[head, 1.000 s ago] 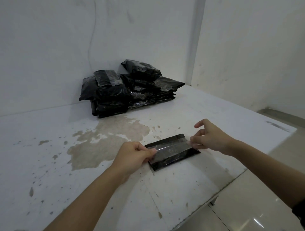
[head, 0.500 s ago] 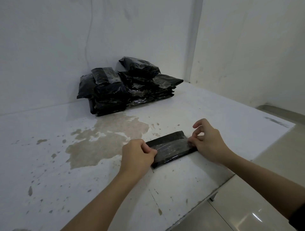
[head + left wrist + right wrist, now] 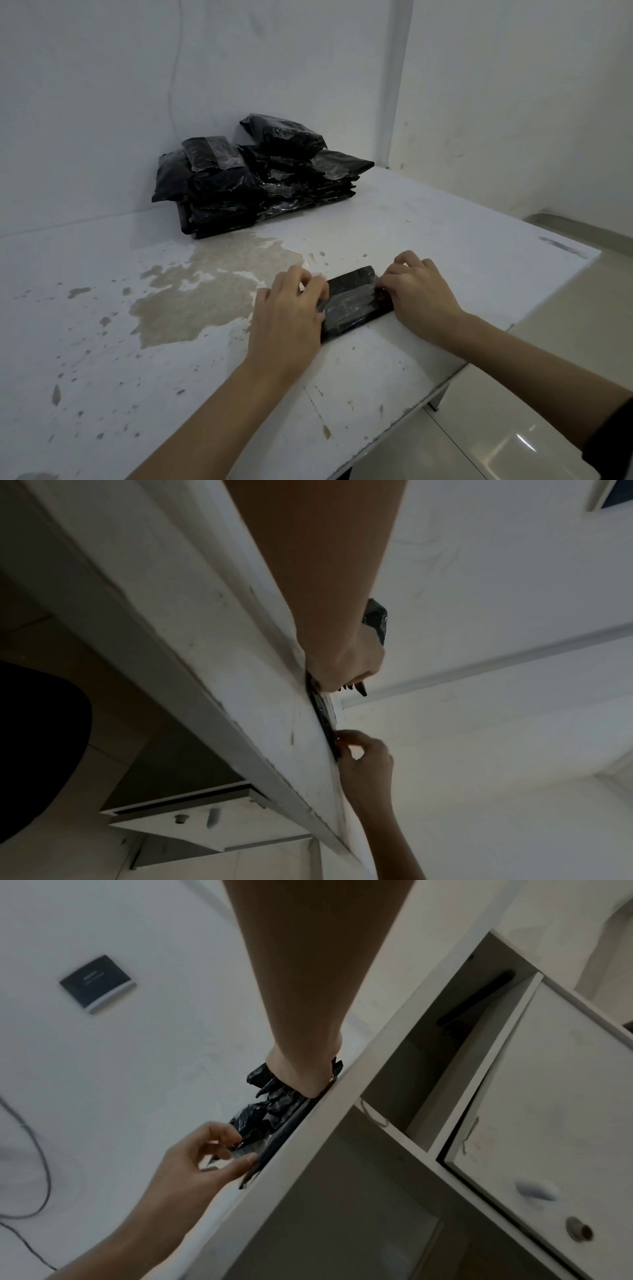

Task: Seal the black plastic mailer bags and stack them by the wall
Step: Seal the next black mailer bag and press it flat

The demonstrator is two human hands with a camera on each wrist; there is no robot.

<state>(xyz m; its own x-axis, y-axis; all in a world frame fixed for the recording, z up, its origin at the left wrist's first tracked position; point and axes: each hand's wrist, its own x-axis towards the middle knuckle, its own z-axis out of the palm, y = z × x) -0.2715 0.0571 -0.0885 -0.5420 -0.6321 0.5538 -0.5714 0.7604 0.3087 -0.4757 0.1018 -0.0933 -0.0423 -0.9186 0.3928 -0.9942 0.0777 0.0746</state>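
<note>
From the head view, a black mailer bag [image 3: 356,303] lies flat near the table's [image 3: 428,233] front edge, left hand [image 3: 291,315] and right hand [image 3: 419,294] pressing bent fingertips on its ends; a stack of sealed bags [image 3: 260,181] sits against the wall. The left wrist view shows the right hand's fingers [image 3: 356,744] curled onto the bag's edge. The right wrist view shows the left hand [image 3: 205,1153] loosely spread, fingertips touching the plastic.

Both hands [image 3: 287,308] [image 3: 416,294] lowered, now pressing tape onto mailer [image 3: 356,301].

Black mailer bag [image 3: 356,301] flat, taped, sealed stack [image 3: 260,178] against wall
</note>
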